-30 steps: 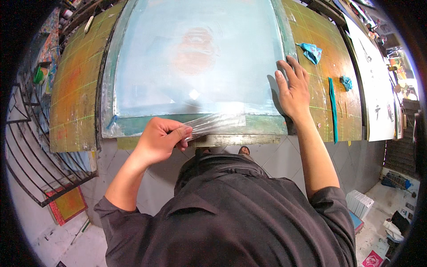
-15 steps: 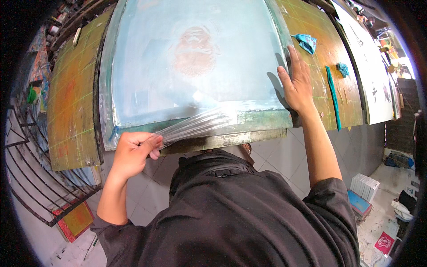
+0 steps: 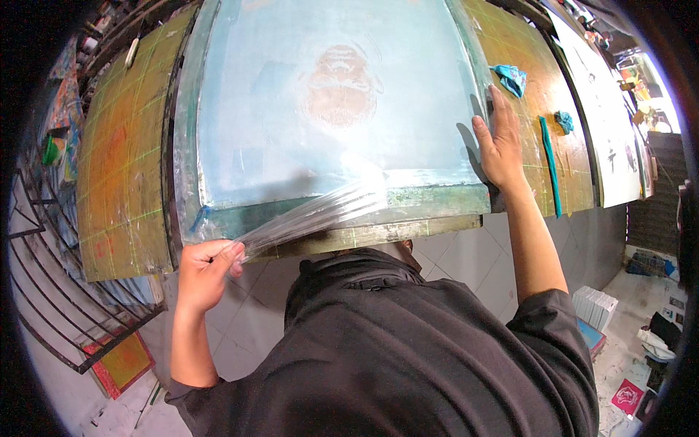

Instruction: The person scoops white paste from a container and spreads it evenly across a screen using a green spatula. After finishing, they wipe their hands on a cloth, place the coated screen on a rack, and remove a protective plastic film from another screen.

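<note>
A large silk-screen frame [image 3: 429,202] with a pale blue mesh and a reddish-brown stencil image in its middle lies on the worktable. My left hand [image 3: 205,271], below the frame's near left corner, is closed on a strip of clear tape [image 3: 309,218]. The strip stretches taut and creased from my fingers to the near edge of the mesh, where its other end is still stuck. On the frame's right side rests my right hand [image 3: 502,149], fingers stretched out and thumb spread, holding nothing. A scrap of blue tape [image 3: 202,216] shows at the near left corner.
Green-gridded, paint-stained boards [image 3: 120,182] flank the frame. On the right one lie a blue cloth [image 3: 511,80], a crumpled blue wad [image 3: 563,121] and a teal strip [image 3: 549,167]. White printed sheets [image 3: 601,124] lie beyond. A black metal rack [image 3: 62,291] stands at lower left.
My left hand has moved left and slightly down, pulling the tape longer. The frame appears shifted slightly right in view. My right hand stays at the frame's side.
</note>
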Tool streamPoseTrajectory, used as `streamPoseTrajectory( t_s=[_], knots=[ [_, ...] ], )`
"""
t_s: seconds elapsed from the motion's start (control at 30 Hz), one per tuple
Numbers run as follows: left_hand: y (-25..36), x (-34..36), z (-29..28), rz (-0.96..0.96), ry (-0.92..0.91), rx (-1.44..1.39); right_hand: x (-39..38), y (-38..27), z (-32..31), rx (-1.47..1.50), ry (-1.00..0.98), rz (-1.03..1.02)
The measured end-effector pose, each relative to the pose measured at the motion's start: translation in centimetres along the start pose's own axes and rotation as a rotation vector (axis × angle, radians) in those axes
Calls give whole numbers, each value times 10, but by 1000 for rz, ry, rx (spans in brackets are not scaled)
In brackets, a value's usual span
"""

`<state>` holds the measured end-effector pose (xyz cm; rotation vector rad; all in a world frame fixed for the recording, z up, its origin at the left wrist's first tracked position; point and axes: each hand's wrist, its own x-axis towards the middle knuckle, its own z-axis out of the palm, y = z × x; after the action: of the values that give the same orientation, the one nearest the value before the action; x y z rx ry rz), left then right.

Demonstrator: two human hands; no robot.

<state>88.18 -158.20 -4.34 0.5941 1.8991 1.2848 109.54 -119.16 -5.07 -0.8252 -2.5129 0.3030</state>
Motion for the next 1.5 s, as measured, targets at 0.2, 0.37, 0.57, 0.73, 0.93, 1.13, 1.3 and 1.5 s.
streamPoseTrajectory(
  t_s=[0.2,0.37,0.57,0.73,0.93,1.13,1.3,1.5],
  knots=[
    [-7,-6,-8,-1,65,-16,0,0,0,-48,6,-17],
    [-15,-9,-14,15,98,-27,1,0,3,-60,-1,-13],
    [-22,-12,-15,59,210,-5,4,-1,3,-35,-16,-8],
    [-28,-13,-16,117,275,38,3,1,3,-55,-12,-14],
    [-35,-16,-18,148,377,76,4,0,5,-49,-16,-1],
    [-41,-17,-21,183,456,98,4,-1,5,-68,-16,10],
    [-44,-19,-22,206,516,125,3,0,5,-62,-14,5],
    [-48,-25,-25,222,604,211,3,0,5,-87,-17,8]
  ],
)
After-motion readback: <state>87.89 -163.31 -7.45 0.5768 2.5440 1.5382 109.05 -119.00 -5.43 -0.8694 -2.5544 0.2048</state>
